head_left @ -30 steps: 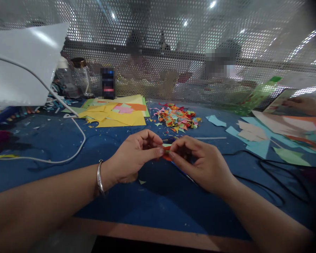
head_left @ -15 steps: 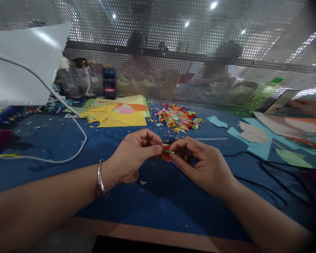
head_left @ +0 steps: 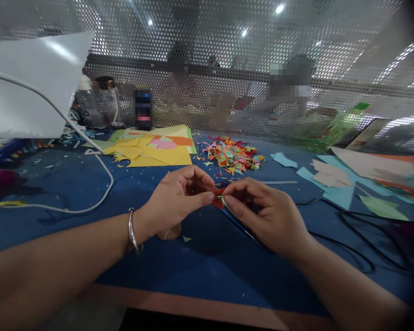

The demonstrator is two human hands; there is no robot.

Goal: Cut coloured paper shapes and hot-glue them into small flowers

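Observation:
Between my fingertips is a small piece of orange-red paper (head_left: 218, 202) with a pale green bit on it. My left hand (head_left: 182, 197), a silver bangle at its wrist, pinches the paper's left edge between thumb and forefinger. On the other side, my right hand (head_left: 267, 211) grips it with thumb and forefinger, hiding part of it. A thin blue pen-like stick (head_left: 239, 224) lies on the table partly under my right hand. Beneath my left hand a round tan object (head_left: 170, 232) shows in part. A small green paper scrap (head_left: 186, 239) lies in front.
Beyond my hands is a pile of colourful paper scraps (head_left: 232, 156). Yellow sheets (head_left: 179, 156) lie left of it, a phone (head_left: 143, 110) behind. Blue paper (head_left: 341, 195) and black cables (head_left: 359, 230) occupy the right. A white cable (head_left: 106, 184) crosses the left. A perforated screen (head_left: 210, 92) stands behind.
My fingers have shifted slightly on the paper, and the green bit sits at a different angle. More of the blue stick shows. At far right, a person's hand has moved down over the papers.

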